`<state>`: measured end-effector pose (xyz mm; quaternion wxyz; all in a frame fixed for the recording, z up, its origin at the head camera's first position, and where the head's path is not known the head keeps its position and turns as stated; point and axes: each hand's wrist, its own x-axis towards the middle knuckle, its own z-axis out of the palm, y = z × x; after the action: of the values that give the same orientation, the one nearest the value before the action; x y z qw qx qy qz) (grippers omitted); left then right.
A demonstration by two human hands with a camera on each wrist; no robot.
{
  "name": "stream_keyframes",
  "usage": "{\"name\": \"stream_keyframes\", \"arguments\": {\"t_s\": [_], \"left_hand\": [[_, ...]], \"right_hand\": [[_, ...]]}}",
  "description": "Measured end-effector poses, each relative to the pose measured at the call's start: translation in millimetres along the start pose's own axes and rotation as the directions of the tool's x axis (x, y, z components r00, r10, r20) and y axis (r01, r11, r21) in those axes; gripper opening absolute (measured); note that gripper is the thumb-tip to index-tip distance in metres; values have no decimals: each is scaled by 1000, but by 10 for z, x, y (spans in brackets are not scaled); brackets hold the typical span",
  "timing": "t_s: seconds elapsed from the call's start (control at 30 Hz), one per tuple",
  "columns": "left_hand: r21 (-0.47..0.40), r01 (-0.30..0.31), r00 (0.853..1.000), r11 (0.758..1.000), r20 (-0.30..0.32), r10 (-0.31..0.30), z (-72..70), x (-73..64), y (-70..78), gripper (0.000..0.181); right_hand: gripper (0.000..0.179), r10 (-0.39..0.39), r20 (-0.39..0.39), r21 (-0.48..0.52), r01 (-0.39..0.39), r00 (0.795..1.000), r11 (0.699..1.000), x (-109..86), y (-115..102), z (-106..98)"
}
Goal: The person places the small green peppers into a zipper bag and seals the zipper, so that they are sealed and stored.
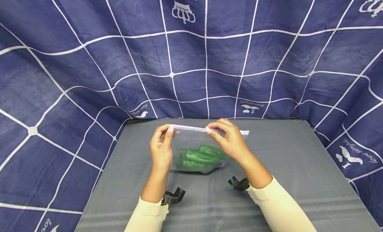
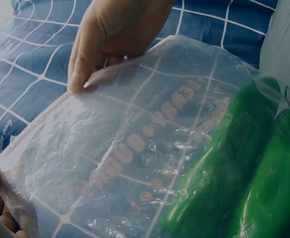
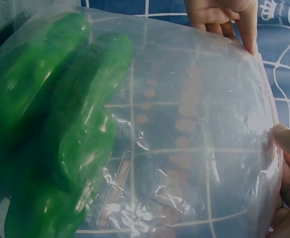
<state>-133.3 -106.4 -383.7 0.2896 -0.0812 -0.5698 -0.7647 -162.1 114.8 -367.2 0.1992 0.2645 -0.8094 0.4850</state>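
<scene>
A clear zip bag (image 1: 185, 142) with a pale strip along its top edge stands between my hands, faint reddish print on its side. Several long green peppers (image 1: 198, 156) lie in the bottom of it, and the right wrist view shows the peppers (image 3: 85, 99) close up through the plastic. My left hand (image 1: 162, 145) pinches the top left corner of the strip between thumb and fingers. Farther along the same strip, right of its middle, my right hand (image 1: 228, 139) pinches it too. The strip's right end sticks out past that hand.
A grey cloth-covered table (image 1: 209, 205) lies beneath the bag. Behind and at both sides hangs a blue curtain (image 1: 191, 56) with white grid lines. Dark wrist-worn devices show below each hand, the left device (image 1: 174, 196) and the right device (image 1: 238, 183).
</scene>
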Motion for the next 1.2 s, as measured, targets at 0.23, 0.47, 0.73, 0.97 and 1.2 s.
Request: {"name": "stream_keyframes", "arguments": {"t_s": [0.23,0.47,0.73,0.97,1.2], "left_hand": [[14,5,1000,1000,-8,-5,-14,2,-2,25],[19,6,1000,1000,-7,-6,-10,3,15,25],[17,3,1000,1000,-6,-3,-6,0,17,25],[23,2,1000,1000,-8,-2,-11,6,24,25],[20,-3,1000,1000,-19,3,-37,1,10,23]], "right_hand": [[7,-4,-7,-15,4,1000,1000,-11,11,-18],[7,-5,-12,-16,4,1000,1000,-17,23,-35],[8,-8,-13,-18,8,1000,1000,-27,30,-53],[7,-15,-17,-33,15,1000,999,-34,36,-68],[8,-61,-25,-66,59,998,996,-56,51,-87]]}}
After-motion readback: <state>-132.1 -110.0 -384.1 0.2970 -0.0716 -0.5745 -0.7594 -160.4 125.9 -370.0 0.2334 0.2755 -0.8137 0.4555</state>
